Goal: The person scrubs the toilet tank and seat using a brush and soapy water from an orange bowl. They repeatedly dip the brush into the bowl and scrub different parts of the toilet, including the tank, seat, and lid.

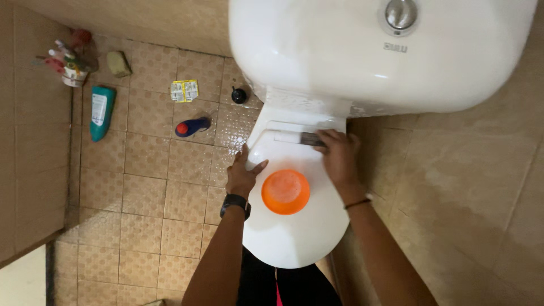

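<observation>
A white toilet with its lid down fills the middle of the head view, its cistern at the top. An orange plastic bowl sits on the lid. My left hand rests flat on the lid's left edge, fingers apart, beside the bowl. My right hand presses a small dark scrubbing tool against the hinge area at the back of the lid, fingers curled over it.
Brown tiled floor lies to the left. On it are a teal bottle, a blue bottle with a red cap, a yellow sachet, a green sponge, a small black cap and a cup of brushes. A beige wall stands right.
</observation>
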